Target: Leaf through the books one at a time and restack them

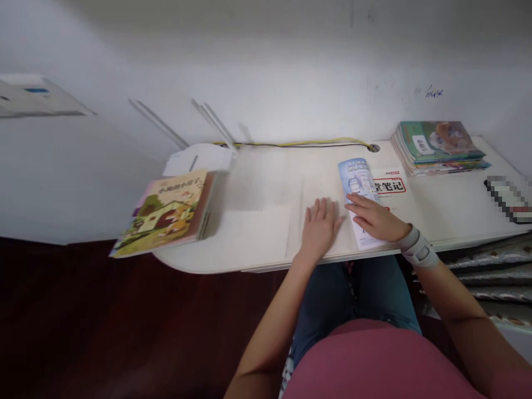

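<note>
Right hand (376,218) on blue printed sheet (355,176), left hand (320,230) palm-down beside it, book stacks (440,145) on white desk (453,205)

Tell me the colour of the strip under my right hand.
Pale blue to lilac; the strip shows best in the head view.

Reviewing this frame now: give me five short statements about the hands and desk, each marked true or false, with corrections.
1. The right hand lies on the blue-and-white printed sheet. True.
2. The wristband is on the left wrist. False: the wristband is on the right.
3. A yellow cable runs along the back of the desk. True.
4. The left hand grips a book. False: the left hand lies palm down, fingers extended.
5. The picture book is left of both hands. True.
</note>
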Motion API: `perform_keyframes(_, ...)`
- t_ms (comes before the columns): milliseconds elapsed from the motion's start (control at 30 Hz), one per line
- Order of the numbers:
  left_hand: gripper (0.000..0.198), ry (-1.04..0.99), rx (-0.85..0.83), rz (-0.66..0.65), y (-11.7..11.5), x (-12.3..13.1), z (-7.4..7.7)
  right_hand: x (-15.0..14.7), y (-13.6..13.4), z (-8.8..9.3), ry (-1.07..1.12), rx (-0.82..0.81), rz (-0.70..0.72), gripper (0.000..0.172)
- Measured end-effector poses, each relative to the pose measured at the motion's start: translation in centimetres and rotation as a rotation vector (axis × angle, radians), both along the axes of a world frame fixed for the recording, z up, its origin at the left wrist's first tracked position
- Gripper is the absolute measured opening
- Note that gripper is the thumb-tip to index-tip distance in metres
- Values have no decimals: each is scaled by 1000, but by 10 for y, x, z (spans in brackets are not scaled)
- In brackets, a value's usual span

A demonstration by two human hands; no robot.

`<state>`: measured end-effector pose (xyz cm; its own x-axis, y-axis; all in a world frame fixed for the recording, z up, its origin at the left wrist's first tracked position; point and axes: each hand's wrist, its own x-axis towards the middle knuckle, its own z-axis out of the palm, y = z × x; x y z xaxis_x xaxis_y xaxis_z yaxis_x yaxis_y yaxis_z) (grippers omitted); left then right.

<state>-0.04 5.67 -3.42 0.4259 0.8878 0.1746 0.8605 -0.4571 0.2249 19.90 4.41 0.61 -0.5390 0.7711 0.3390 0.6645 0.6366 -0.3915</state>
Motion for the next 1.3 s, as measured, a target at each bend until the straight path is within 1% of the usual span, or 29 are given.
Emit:
perform_keyframes(67, 60, 43, -21, 106, 3, -20, 1, -2, 5, 7, -39, 35, 47, 39)
perform_keyframes(100, 60, 50, -35, 134, 4, -27, 1, -4, 7, 10, -55, 56, 60, 38)
perform_keyframes(200, 61, 10, -58, 156, 6, -39, -3, -14, 15, 13, -107, 103, 50, 34)
perform_keyframes(333, 61, -98, -51, 182, 8, -39, -8, -35, 20, 1, -218, 131, -32, 31)
perform_keyframes(433, 59, -167, -37, 197, 9, -40, -10, -48, 20, -9, -295, 146, -53, 29)
perform_keyframes(633, 54, -274, -32, 230, 9, -41, -10, -62, 22, -15, -359, 158, -66, 30)
perform_keyframes(733, 53, -278, -41, 231, 8, -41, -9, -68, 22, -19, -350, 132, -35, 34)
perform_keyframes(833, 55, -245, -58, 236, 6, -39, -7, -74, 23, -25, -284, 86, -23, 43)
perform_keyframes(967, 71, -121, -65, 194, 2, -37, -3, -77, 24, -29, -174, 25, -29, 49)
perform_keyframes(1067, 76, -46, -57, 180, 0, -36, -2, -77, 22, -25, -122, -1, -11, 49)
perform_keyframes(1133, 75, -24, -58, 178, 0, -36, -2, -75, 25, -16, -116, 0, -7, 47)
perform_keyframes(1167, 75, -19, -62, 177, 0, -36, -3, -72, 29, -9, -125, 8, -29, 46)
perform_keyframes(1233, 78, -19, -70, 180, 0, -37, -3, -64, 45, 5, -168, 33, -136, 42)
perform_keyframes(1300, 79, -24, -74, 186, 1, -37, -3, -53, 69, 19, -247, 45, -302, 42)
